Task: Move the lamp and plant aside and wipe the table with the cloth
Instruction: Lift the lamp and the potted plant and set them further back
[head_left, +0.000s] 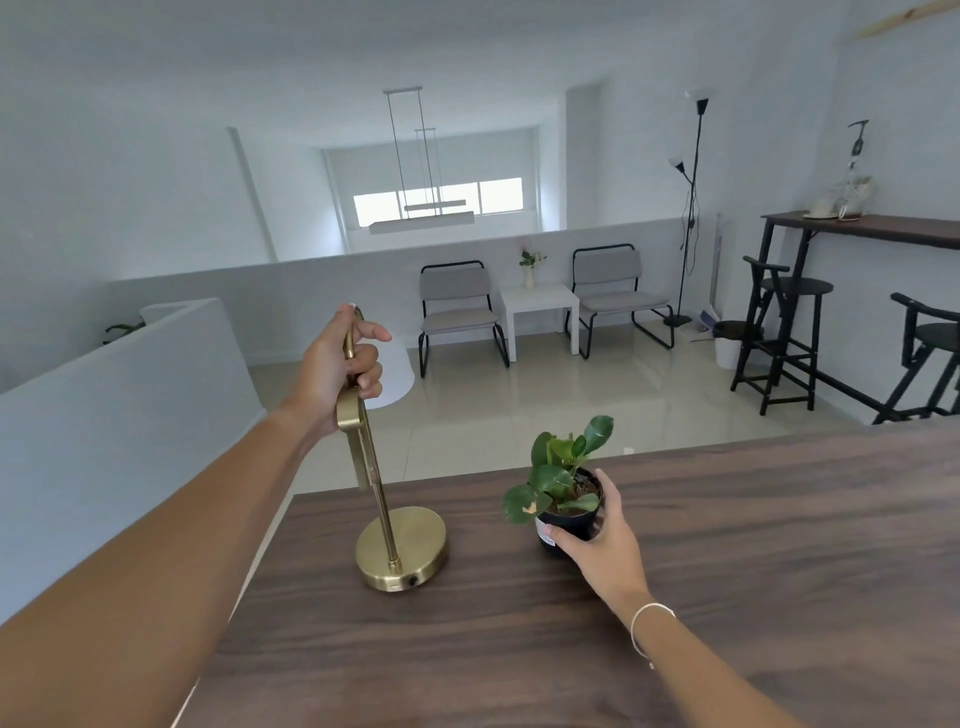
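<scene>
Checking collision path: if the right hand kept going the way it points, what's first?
The right hand is already around the plant pot; further along, probably the lamp base, though depth is unclear.

Dark wood table, brass lamp, potted plant

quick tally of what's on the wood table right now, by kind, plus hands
Lamp: 1, held by the left hand
Potted plant: 1, held by the right hand
Hands: 2
Cloth: 0 in view
Total on the table: 2 things
</scene>
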